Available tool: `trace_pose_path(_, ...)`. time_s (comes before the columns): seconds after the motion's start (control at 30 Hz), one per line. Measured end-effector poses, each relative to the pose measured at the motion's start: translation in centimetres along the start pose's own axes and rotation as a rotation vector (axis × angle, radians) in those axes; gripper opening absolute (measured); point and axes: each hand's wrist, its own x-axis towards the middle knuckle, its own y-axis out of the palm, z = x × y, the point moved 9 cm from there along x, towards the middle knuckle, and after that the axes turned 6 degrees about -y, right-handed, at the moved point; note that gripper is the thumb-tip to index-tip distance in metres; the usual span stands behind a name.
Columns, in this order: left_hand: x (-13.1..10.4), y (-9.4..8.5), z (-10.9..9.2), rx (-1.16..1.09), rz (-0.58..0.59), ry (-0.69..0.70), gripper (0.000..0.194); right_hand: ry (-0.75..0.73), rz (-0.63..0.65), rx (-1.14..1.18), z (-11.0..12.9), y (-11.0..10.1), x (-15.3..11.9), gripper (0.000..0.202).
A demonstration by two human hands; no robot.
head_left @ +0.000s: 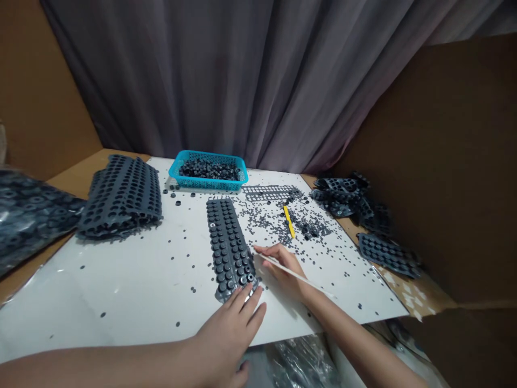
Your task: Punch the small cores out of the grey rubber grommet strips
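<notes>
A dark grey rubber sheet (226, 231) with rows of round raised caps lies lengthwise on the white board. My left hand (232, 328) rests with spread fingers at the near end of this sheet, fingertips touching it. Just right of the sheet's near half, my right hand (285, 267) holds a thin white stick (297, 276) in a pinch, its tip close to the sheet's right edge. Small dark discs are scattered around the sheet, most thickly to its right, where a yellow tool (289, 222) lies among them.
A blue basket (208, 184) of dark round parts stands at the back. Stacked perforated sheets (125, 194) and a clear bag of parts (32, 218) are at left. An empty perforated strip (272, 193) lies behind; more sheets (388, 254) are piled at right. A curtain hangs behind.
</notes>
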Motion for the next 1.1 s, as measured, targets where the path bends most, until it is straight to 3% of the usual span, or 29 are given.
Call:
trace_pose_path(0.1,0.0,0.2,0.2,0.015,-0.019,-0.015,0.079,0.08,0.072,0.171,0.4,2.1,-0.8,0.027)
trace_pose_path(0.3,0.0,0.7,0.2,0.034,-0.023,-0.017,0.079,0.038,0.145,0.058,0.9,2.8,-0.8,0.027)
trace_pose_path(0.37,0.0,0.7,0.2,0.032,-0.023,-0.015,0.079,-0.031,0.159,0.004,1.0,2.7,-0.6,0.022)
trace_pose_path(0.53,-0.1,0.6,0.1,0.033,-0.025,-0.009,0.078,-0.359,0.336,-0.349,1.6,3.3,0.2,0.016)
trace_pose_path(0.6,-0.1,0.5,0.1,0.034,-0.025,-0.01,0.078,-0.41,0.292,-0.448,1.4,2.4,0.9,0.02)
trace_pose_path(0.7,0.0,0.2,0.1,0.033,-0.022,-0.008,0.079,-0.327,0.112,-0.476,0.9,0.3,1.8,0.024)
trace_pose_path(0.77,0.1,0.2,0.1,0.035,-0.007,-0.016,0.078,-0.208,0.057,-0.392,0.4,0.0,1.7,0.022)
trace_pose_path(0.93,0.1,0.4,0.1,0.034,0.019,-0.037,0.077,-0.143,0.163,-0.137,1.0,2.6,0.5,0.019)
trace_pose_path(1.1,-0.1,0.3,-0.1,0.007,-0.028,0.002,0.077,-0.212,0.234,-0.242,1.2,3.3,1.0,0.019)
